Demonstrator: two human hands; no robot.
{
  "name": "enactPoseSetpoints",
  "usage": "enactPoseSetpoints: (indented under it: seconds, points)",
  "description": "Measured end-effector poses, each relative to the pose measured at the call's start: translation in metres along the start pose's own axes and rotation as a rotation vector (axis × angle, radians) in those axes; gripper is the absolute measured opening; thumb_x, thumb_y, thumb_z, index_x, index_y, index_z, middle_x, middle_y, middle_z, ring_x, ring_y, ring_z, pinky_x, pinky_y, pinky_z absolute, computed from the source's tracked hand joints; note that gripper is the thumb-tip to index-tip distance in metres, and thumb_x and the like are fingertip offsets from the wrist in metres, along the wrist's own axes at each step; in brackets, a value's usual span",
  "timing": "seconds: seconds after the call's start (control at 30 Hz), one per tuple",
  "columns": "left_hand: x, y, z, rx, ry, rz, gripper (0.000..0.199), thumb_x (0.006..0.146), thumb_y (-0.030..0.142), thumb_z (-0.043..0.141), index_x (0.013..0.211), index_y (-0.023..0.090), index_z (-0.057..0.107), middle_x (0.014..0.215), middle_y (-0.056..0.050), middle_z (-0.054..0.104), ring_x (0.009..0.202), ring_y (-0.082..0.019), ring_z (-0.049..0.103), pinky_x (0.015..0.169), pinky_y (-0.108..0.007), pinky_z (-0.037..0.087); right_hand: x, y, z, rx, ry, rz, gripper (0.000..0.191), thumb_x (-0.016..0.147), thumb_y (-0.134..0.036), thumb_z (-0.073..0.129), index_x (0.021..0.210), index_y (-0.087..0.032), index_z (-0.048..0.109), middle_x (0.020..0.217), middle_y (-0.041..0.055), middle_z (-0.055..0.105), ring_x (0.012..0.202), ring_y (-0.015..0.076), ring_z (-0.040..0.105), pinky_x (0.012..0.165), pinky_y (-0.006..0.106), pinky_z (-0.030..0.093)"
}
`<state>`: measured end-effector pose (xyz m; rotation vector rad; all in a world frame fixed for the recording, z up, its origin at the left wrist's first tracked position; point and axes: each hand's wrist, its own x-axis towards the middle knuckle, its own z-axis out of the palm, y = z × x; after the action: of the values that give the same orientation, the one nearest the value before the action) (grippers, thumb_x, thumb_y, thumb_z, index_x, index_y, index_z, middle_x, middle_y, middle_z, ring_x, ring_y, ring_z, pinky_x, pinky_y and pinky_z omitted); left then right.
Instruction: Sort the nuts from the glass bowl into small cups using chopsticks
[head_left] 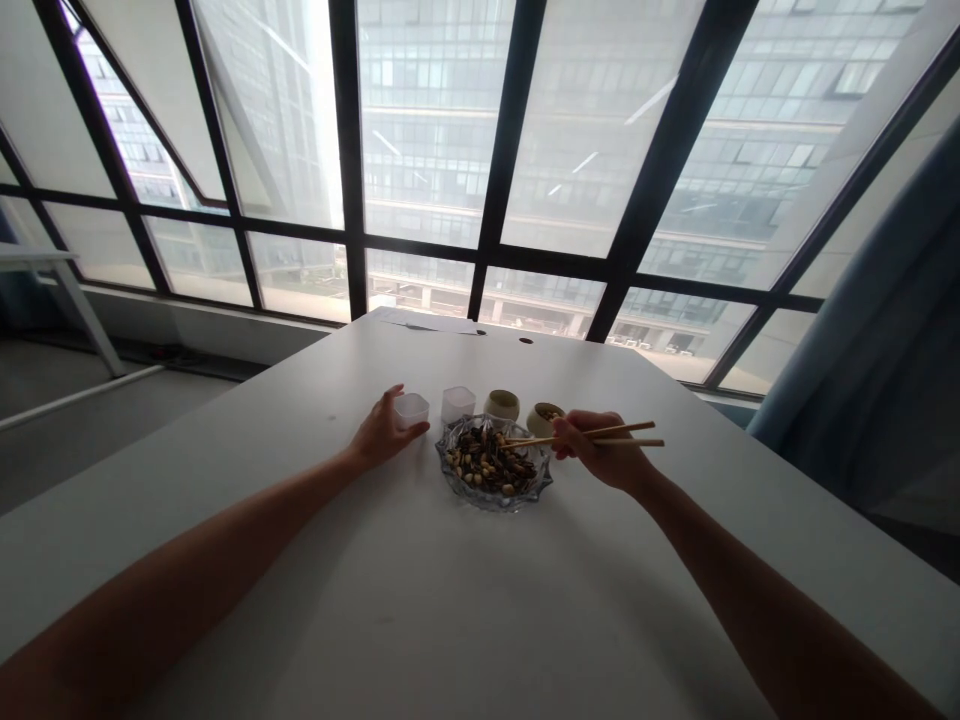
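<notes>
My right hand [596, 447] grips a pair of wooden chopsticks [622, 436]. Their tips reach into a clear glass bowl [495, 500] with a jagged rim, among dark seeds and pale nuts [487, 462]. On the left, my left hand [382, 432] curves round a small translucent white container [412, 411], thumb at its front and fingers behind. A second white container [458, 403] stands beside it. Further right are an olive-green cup [502, 404] and another such cup [538, 421] holding some nuts, partly hidden by my right hand.
Everything stands on a white table [465, 610]. At its far edge lie flat white sheets [427, 322], near a dark round spot [526, 341] on the tabletop. Large black-framed windows rise behind, a blue curtain [855, 340] hangs right, and another white table [37, 255] stands left.
</notes>
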<state>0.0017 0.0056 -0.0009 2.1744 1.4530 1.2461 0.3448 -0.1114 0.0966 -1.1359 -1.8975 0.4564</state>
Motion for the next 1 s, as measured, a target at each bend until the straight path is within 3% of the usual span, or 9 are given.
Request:
enactPoseSetpoints:
  seconds: [0.13, 0.23, 0.47, 0.73, 1.0]
  points:
    - [0.001, 0.001, -0.002, 0.03, -0.052, -0.098, 0.089, 0.074, 0.058, 0.072, 0.145, 0.018, 0.034, 0.124, -0.017, 0.065, 0.109, -0.032, 0.066, 0.095, -0.049, 0.052, 0.003, 0.004, 0.002, 0.157, 0.157, 0.136, 0.055, 0.081, -0.07, 0.062, 0.066, -0.017, 0.065, 0.056, 0.0073, 0.069, 0.045, 0.0175, 0.066, 0.043, 0.027, 0.053]
    - [0.001, 0.005, -0.004, 0.053, -0.076, -0.135, 0.088, 0.075, 0.055, 0.071, 0.146, 0.017, 0.033, 0.119, -0.017, 0.067, 0.107, -0.032, 0.067, 0.094, -0.047, 0.052, 0.004, 0.008, 0.004, 0.209, 0.176, 0.198, 0.057, 0.076, -0.073, 0.065, 0.066, -0.017, 0.065, 0.053, 0.0064, 0.068, 0.041, 0.0165, 0.063, 0.039, 0.026, 0.051]
    - [0.0, 0.01, -0.007, 0.053, -0.1, -0.137, 0.088, 0.076, 0.054, 0.07, 0.145, 0.013, 0.034, 0.12, -0.018, 0.067, 0.108, -0.032, 0.067, 0.094, -0.045, 0.052, 0.002, 0.01, 0.003, 0.167, 0.117, 0.185, 0.057, 0.079, -0.072, 0.063, 0.063, -0.017, 0.064, 0.052, 0.0061, 0.067, 0.041, 0.0154, 0.062, 0.038, 0.025, 0.05]
    - [0.0, 0.005, -0.004, 0.053, -0.071, -0.101, 0.082, 0.075, 0.056, 0.071, 0.141, 0.017, 0.04, 0.113, -0.016, 0.07, 0.102, -0.032, 0.069, 0.089, -0.046, 0.054, -0.002, -0.014, -0.002, -0.157, -0.077, -0.063, 0.045, 0.087, -0.055, 0.064, 0.059, -0.02, 0.061, 0.05, 0.0029, 0.065, 0.041, 0.014, 0.058, 0.04, 0.025, 0.046]
    - [0.001, 0.0, -0.001, 0.047, -0.06, -0.071, 0.077, 0.075, 0.055, 0.07, 0.138, 0.02, 0.042, 0.111, -0.014, 0.07, 0.099, -0.031, 0.07, 0.087, -0.046, 0.055, -0.002, -0.026, -0.006, -0.124, -0.111, -0.028, 0.044, 0.094, -0.053, 0.054, 0.065, -0.02, 0.06, 0.055, 0.0043, 0.066, 0.047, 0.0161, 0.063, 0.044, 0.026, 0.049]
